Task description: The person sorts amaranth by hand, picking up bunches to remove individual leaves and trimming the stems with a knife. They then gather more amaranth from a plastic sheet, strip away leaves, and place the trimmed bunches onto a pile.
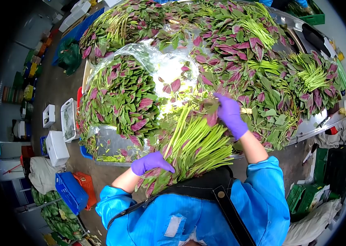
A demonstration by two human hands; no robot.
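Observation:
A large bunch of red-and-green amaranth (199,143) lies against my apron, its pale green stems fanned toward the upper right. My left hand (152,163), in a purple glove, grips the leafy end, thumb on top and fingers partly hidden. At the stem side, my right hand (231,115), gloved alike, is closed at some loose amaranth leaves (211,116); its fingertips are partly hidden. Left of centre, a dense pile of amaranth (119,98) sits partly under clear plastic film (138,50).
More amaranth bunches (312,78) cover the metal table (107,137), with loose leaves among them. White boxes (57,147), a blue crate (71,192) and an orange crate (85,186) stand left on the floor. Green crates (304,199) are at the right. Another person's blue sleeve shows at the top right.

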